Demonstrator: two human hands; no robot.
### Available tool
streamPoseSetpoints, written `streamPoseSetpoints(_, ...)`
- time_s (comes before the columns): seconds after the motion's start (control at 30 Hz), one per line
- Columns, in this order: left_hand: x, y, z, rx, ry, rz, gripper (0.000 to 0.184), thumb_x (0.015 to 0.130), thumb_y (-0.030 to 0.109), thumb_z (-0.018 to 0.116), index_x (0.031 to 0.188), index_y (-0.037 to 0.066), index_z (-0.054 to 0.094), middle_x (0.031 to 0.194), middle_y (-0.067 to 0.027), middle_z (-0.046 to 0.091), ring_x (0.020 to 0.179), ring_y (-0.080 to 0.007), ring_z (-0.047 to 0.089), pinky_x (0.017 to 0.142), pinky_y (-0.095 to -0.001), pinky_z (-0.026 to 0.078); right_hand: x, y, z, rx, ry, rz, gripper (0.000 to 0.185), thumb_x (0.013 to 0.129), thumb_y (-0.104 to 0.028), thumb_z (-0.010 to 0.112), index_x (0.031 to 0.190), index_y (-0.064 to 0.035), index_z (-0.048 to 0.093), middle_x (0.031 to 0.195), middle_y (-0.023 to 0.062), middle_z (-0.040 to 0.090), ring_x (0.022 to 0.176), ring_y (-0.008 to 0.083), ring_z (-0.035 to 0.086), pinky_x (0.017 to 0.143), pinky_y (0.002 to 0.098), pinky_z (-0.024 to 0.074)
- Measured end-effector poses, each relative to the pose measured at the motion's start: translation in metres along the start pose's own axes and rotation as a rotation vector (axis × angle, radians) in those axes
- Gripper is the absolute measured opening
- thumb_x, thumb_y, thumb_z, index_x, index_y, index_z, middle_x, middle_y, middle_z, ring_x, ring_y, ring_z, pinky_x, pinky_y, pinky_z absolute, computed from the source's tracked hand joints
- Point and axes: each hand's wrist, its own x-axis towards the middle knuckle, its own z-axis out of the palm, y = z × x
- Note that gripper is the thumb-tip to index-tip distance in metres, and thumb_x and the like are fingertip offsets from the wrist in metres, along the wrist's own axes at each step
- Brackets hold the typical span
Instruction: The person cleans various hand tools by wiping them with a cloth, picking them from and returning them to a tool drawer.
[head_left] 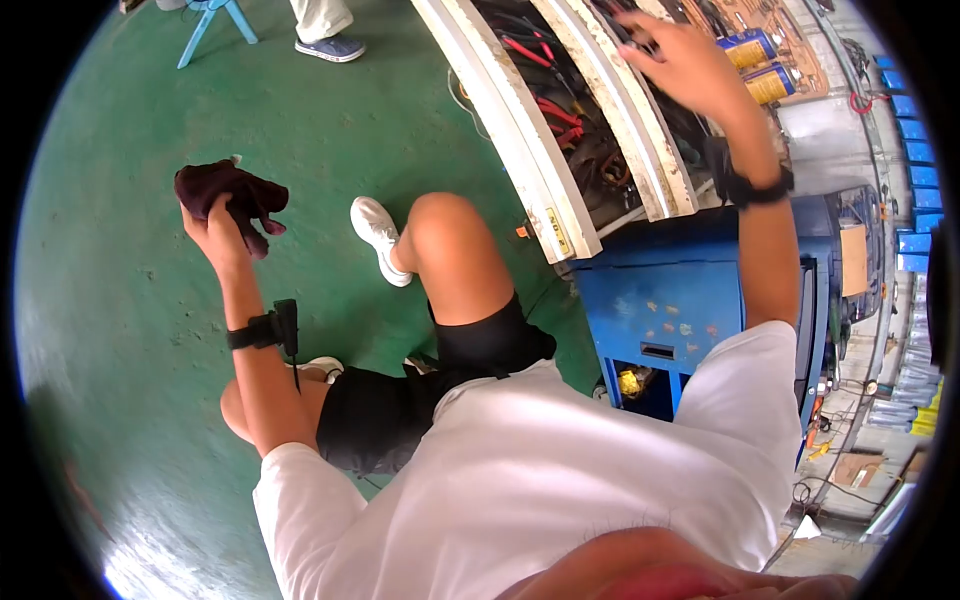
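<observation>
A dark maroon cloth [225, 188] is bunched in my left hand [215, 235], which is closed around it out over the floor. My right hand [690, 70] is above the upper drawers of the blue tool cabinet [650, 300]. Its thumb and fingers are apart and slightly blurred, and I see no clear object between them. Below and beside it, a pulled-out drawer [560, 215] holds red-handled pliers [527, 50] and other tools, partly hidden in shadow. A second drawer front [655, 195] stands nearer to my right forearm.
Two blue-and-yellow spray cans [768, 84] stand beyond my right hand. Blue bins [920, 175] line the far right. Another person's shoe [330, 48] and a blue stool [215, 25] are on the green floor [130, 330] at the upper left.
</observation>
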Motion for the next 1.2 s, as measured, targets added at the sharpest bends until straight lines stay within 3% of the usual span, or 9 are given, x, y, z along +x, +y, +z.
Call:
streamPoseSetpoints(0.03,-0.002,-0.001,0.002,-0.004,-0.012,-0.01,0.031,0.078,-0.008,0.051,0.105,-0.003,0.065,0.107,-0.0103,0.068,0.097,-0.0217,0.063,0.089,-0.0326,0.05,-0.001,-0.088,-0.068,0.122,-0.166,0.142,0.047,0.094,-0.033,0.067,0.13,-0.0041,0.058,0.118,0.022,0.067,0.095,0.0383,0.066,0.088,0.0432,0.0513)
streamPoseSetpoints(0.13,-0.009,-0.006,0.012,-0.065,-0.196,-0.029,0.03,0.079,-0.006,0.05,0.105,-0.005,0.063,0.105,-0.0111,0.067,0.098,-0.0208,0.062,0.093,-0.0319,0.048,-0.043,-0.167,-0.083,0.493,0.168,-0.179,0.044,0.083,-0.023,0.075,0.123,-0.0084,0.065,0.097,0.0109,0.072,0.079,0.0276,0.069,0.073,0.0393,0.0533)
streamPoseSetpoints(0.43,-0.022,-0.007,0.023,0.0,-0.344,-0.121,0.034,0.08,-0.006,0.051,0.112,-0.003,0.061,0.105,-0.009,0.067,0.096,-0.0183,0.062,0.089,-0.0306,0.048,-0.077,-0.206,-0.134,0.432,0.054,-0.392,0.037,0.079,-0.022,0.076,0.114,-0.0115,0.071,0.095,0.0023,0.072,0.074,0.0205,0.067,0.063,0.0326,0.0488)
streamPoseSetpoints(0.57,-0.024,-0.001,0.022,0.002,-0.369,-0.108,0.035,0.079,-0.004,0.051,0.112,-0.003,0.062,0.106,-0.0088,0.067,0.095,-0.018,0.061,0.088,-0.0303,0.048,-0.07,-0.142,-0.115,0.562,-0.06,-0.634,0.033,0.082,-0.021,0.074,0.113,-0.0095,0.072,0.099,0.0033,0.073,0.076,0.0214,0.068,0.063,0.031,0.0486)
streamPoseSetpoints(0.73,-0.024,0.003,0.019,0.013,-0.382,-0.098,0.038,0.078,-0.004,0.05,0.115,-0.004,0.059,0.106,-0.01,0.067,0.098,-0.019,0.062,0.091,-0.0312,0.048,-0.046,-0.052,-0.041,0.395,0.166,-0.34,0.037,0.095,-0.005,0.06,0.131,-0.0113,0.063,0.114,0.0116,0.072,0.098,0.027,0.07,0.082,0.0326,0.0548)
streamPoseSetpoints(0.77,-0.023,0.003,0.02,0.006,-0.38,-0.092,0.038,0.078,-0.004,0.05,0.115,-0.004,0.059,0.106,-0.01,0.067,0.098,-0.019,0.062,0.091,-0.0312,0.048,-0.037,-0.029,-0.031,0.348,0.119,-0.143,0.027,0.101,-0.012,0.056,0.125,-0.0068,0.067,0.112,0.0095,0.071,0.103,0.0194,0.066,0.091,0.0312,0.0497)
streamPoseSetpoints(0.87,-0.024,-0.003,0.02,-0.031,-0.372,-0.139,0.039,0.077,-0.005,0.05,0.116,-0.005,0.058,0.106,-0.0104,0.067,0.098,-0.0194,0.063,0.091,-0.0319,0.049,-0.022,0.078,0.037,0.149,0.034,-0.203,0.038,0.102,-0.017,0.054,0.139,-0.0119,0.056,0.143,0.0128,0.053,0.133,0.0298,0.049,0.111,0.0377,0.0375)
streamPoseSetpoints(1.03,-0.022,-0.006,0.022,0.0,-0.388,-0.134,0.039,0.077,-0.005,0.051,0.115,-0.005,0.059,0.104,-0.0103,0.067,0.095,-0.0192,0.063,0.089,-0.0313,0.05,-0.021,0.132,0.094,0.217,-0.173,-0.09,0.058,0.1,-0.013,0.057,0.153,-0.021,0.034,0.146,0.0213,0.047,0.136,0.0406,0.044,0.112,0.0453,0.0388)
streamPoseSetpoints(1.2,-0.023,-0.01,0.02,0.002,-0.4,-0.142,0.038,0.077,-0.006,0.052,0.114,-0.004,0.06,0.104,-0.0098,0.067,0.095,-0.0185,0.063,0.088,-0.0309,0.049,-0.018,0.139,0.103,0.196,-0.143,-0.083,0.054,0.092,-0.006,0.065,0.14,-0.015,0.044,0.134,0.0197,0.054,0.122,0.0407,0.055,0.097,0.0446,0.0484)
